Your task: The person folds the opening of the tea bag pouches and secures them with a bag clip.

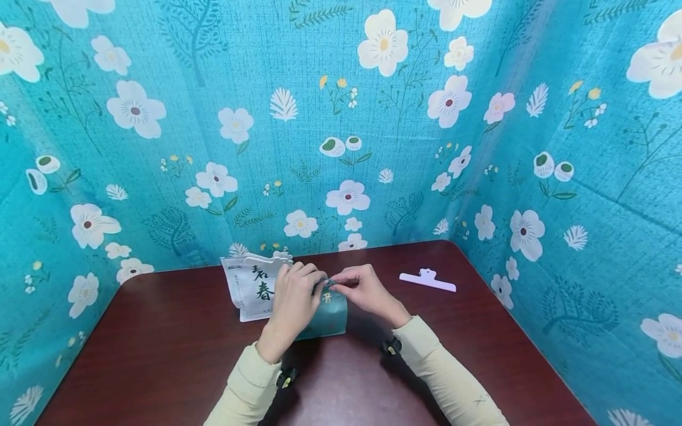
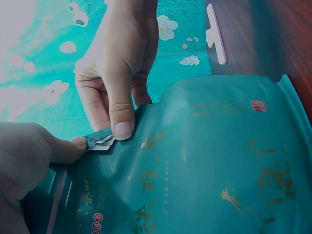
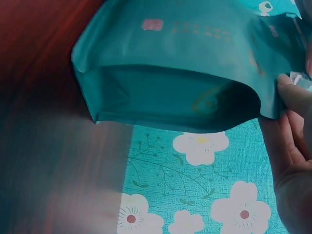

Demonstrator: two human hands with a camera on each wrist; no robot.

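Observation:
A green tea pouch (image 1: 329, 313) with gold lettering stands on the table between the two hands. My left hand (image 1: 296, 296) pinches its top edge, thumb against the fingers. Close to it, my right hand (image 1: 367, 290) pinches the same edge between thumb and fingertips. In the left wrist view, a small silvery folded bit (image 2: 101, 142) of the pouch's edge shows between both thumbs. The pouch's broad bottom fold (image 3: 161, 97) faces the right wrist camera.
Behind my left hand stands a white pouch (image 1: 247, 290) with dark lettering and a white clip (image 1: 266, 260) along its top. A pale lavender clip (image 1: 428, 280) lies at the right on the dark red table (image 1: 176, 337). Blue flowered cloth (image 1: 298, 154) hangs around the table.

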